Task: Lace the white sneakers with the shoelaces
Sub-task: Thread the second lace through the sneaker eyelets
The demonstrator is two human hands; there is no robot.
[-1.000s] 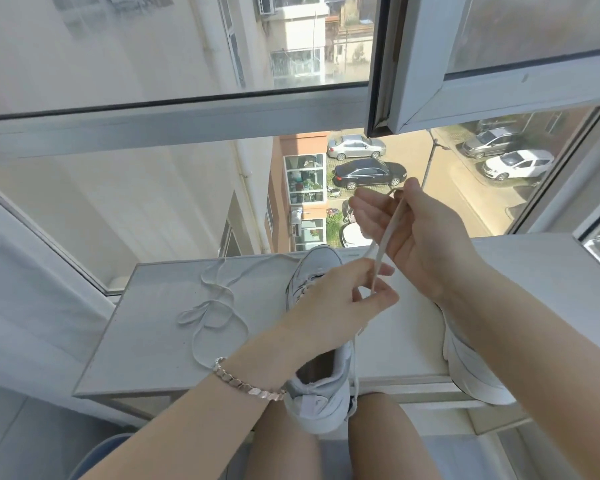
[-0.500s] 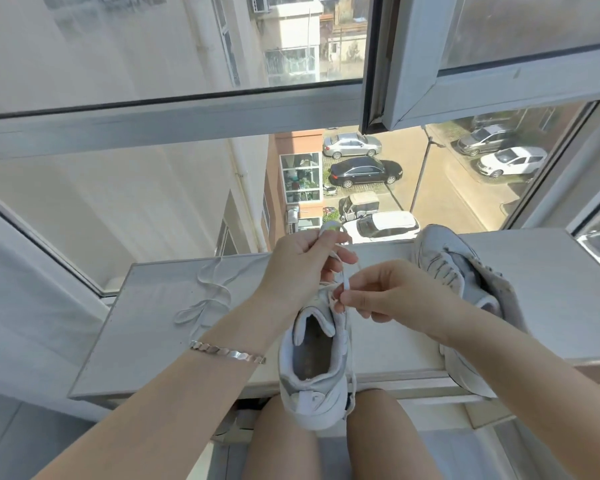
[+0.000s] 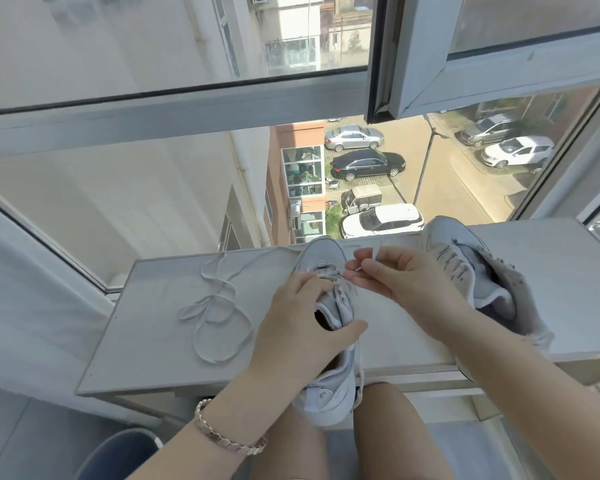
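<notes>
We hold the white sneaker point(image 3: 338, 306) at the middle of our view. Its toe points to twelve o'clock on the pale ledge point(image 3: 153, 341) and its heel hangs over the near edge above our knees.

Our left hand point(image 3: 302, 323) grips it from nine o'clock. The fingers curl over the eyelet side and the thumb lies across the opening toward three o'clock.

At one o'clock from the sneaker's tongue, our right hand point(image 3: 402, 275) pinches the end of the shoelace point(image 3: 374, 252) between thumb and forefinger, just above the upper eyelets. The other fingers are loosely bent beneath. The lace tip points back toward the shoe, and another stretch of the same lace trails down the sneaker's three o'clock side past the heel. We cannot tell how many eyelets it has passed through.

The second sneaker point(image 3: 465, 268) lies tilted on the ledge at three o'clock, close behind our right wrist. A loose shoelace point(image 3: 219, 313) lies in open loops on the ledge at nine o'clock, apart from both shoes.

A bracelet point(image 3: 229, 434) circles our left wrist at seven o'clock. Beyond the ledge, at twelve o'clock, the window frame point(image 3: 187, 109) crosses the view. Far below it are a black car point(image 3: 368, 164) and a white car point(image 3: 381, 220).
</notes>
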